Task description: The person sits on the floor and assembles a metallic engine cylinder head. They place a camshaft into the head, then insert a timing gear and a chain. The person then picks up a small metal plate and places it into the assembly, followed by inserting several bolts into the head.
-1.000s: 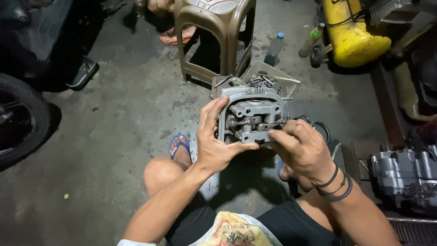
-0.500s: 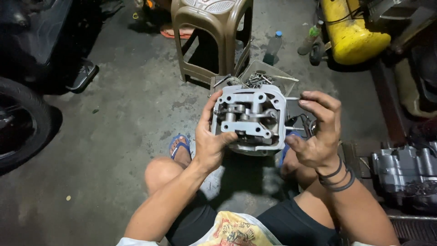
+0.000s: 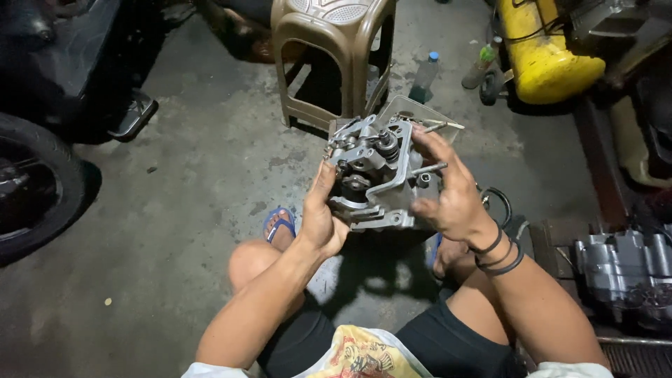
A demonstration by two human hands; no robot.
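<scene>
Cylinder head [image 3: 378, 175] held up at centre over the floor [image 3: 196, 210], left hand [image 3: 323, 217] cupping its 9 o'clock edge, right hand [image 3: 448, 196] gripping 3 o'clock, fingers spread. Valve gear looks fitted, head off any engine. One head, one engine block [image 3: 623, 276] at 4, one stool [image 3: 332, 56], one bottle [image 3: 425, 75] at 12.

The left hand [image 3: 323, 217] cups the near left side of a grey metal engine cylinder head [image 3: 374, 175], while the right hand [image 3: 448, 189] grips its right side with fingers [image 3: 428, 143] spread over the top edge, so the part is held tilted between both palms above the concrete floor [image 3: 203, 182]. Beyond the hands stands a brown plastic stool [image 3: 336, 49], with a clear plastic bottle [image 3: 424, 75] just right of it and a yellow tank [image 3: 542, 52] farther right. Well left of the left hand is a black tyre [image 3: 35, 189], and right of the right wrist, with its black bands [image 3: 498, 253], sits a grey engine block [image 3: 623, 269].
</scene>
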